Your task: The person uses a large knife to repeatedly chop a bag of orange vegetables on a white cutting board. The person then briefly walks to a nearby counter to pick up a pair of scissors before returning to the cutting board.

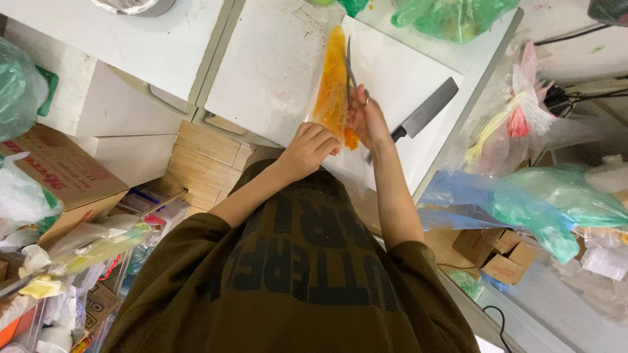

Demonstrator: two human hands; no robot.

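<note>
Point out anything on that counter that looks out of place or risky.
The cleaver lies on the white cutting board with its blade angled toward the counter's edge, close to the right hand working the scissors on the orange-filled clear bag, which the left hand holds. Nothing looks spilled.

Scissors (353,77) handles hidden in the right hand (367,121); green bag (451,16) cut off above

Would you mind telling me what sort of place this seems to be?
Probably a cramped home kitchen: a white cutting board with a cleaver on the counter, scissors cutting an orange-filled plastic pouch, and bagged goods and cardboard boxes piled around.
</note>
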